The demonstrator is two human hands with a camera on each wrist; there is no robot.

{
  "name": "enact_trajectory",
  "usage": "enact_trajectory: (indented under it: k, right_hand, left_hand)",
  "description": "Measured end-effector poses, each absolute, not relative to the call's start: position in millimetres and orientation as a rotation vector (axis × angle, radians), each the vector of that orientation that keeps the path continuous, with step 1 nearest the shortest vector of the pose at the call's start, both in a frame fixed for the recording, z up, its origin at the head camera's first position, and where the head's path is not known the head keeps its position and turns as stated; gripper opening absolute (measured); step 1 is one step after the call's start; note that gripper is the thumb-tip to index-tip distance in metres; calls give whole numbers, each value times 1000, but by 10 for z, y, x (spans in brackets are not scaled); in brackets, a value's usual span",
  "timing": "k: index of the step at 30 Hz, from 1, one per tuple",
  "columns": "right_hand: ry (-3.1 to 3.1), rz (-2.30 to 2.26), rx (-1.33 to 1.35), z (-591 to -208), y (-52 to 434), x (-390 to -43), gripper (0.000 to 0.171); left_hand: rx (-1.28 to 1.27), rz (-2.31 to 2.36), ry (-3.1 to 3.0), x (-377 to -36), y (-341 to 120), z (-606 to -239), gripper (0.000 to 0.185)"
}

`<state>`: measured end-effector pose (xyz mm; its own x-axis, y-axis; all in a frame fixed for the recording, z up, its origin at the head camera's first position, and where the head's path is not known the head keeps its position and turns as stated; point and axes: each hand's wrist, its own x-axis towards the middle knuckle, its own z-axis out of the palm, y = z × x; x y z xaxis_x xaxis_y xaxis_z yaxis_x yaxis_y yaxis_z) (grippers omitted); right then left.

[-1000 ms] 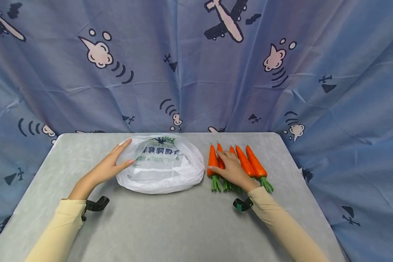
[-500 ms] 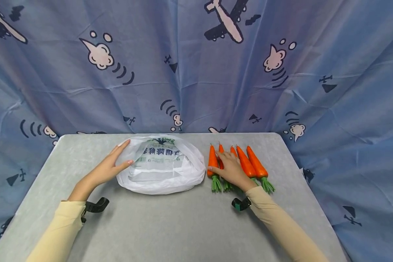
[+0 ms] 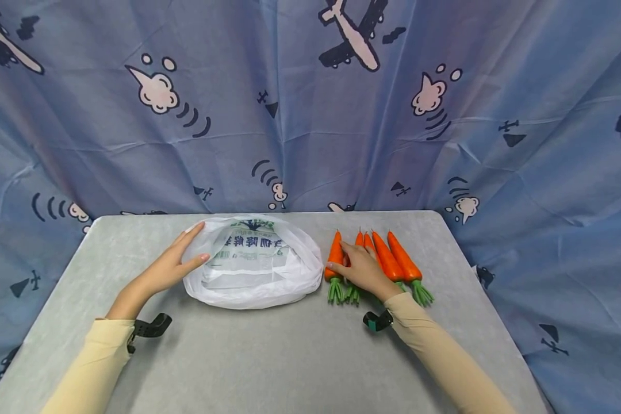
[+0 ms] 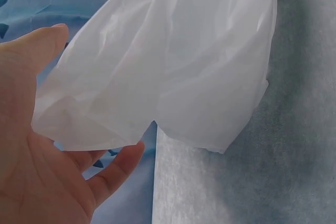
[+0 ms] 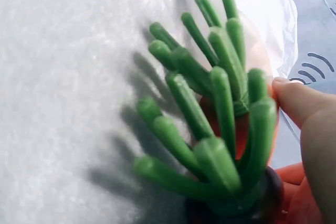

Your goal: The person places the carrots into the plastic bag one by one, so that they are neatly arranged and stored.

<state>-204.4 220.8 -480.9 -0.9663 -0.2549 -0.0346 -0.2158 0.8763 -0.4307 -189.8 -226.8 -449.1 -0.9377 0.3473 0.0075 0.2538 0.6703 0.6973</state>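
Observation:
In the head view, a white plastic bag (image 3: 261,297) lies with its mouth opened upward and printing showing inside. My left hand (image 3: 168,264) rests at its left rim, fingers spread fairly straight, the thumb reaching over the mouth; the left wrist view has the bag's side (image 4: 173,77) between thumb and fingers. Right of the bag are several orange carrots with green stem tops. My right hand (image 3: 364,267) pinches the leftmost carrot (image 3: 335,253), thumb on its left side and fingertips on its right. Green stems (image 5: 226,145) fill the right wrist view; my hand partly covers the middle carrots.
The grey table (image 3: 269,362) runs under everything, its far edge just behind the bag and carrots. A blue curtain (image 3: 310,115) with printed planes hangs behind. To the right of my right hand lie upright-pointing carrots, including the outermost carrot (image 3: 405,259).
My right hand has shifted slightly left onto the leftmost carrot, which now leans a little. The second carrot's tip has moved right. My left hand and the bag stay nearly still.

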Motion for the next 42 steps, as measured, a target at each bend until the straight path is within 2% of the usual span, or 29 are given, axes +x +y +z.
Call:
enact_trajectory:
  k: [11,25,42]
  right_hand:
    - [2937,-732,-390,-4807,2219,-2077,75]
    - [2887,-765,-361,-4838,2182,-2138,84]
    - [2851,-870,-304,-4850,2181,-2158,80]
  left_hand:
    - [493,1111,2759,-1896,-2257,-4489,79]
    - [483,1102,2755,-1892,-2251,-4476,79]
    - [477,1153,2722,-1908,-2198,-4497,79]
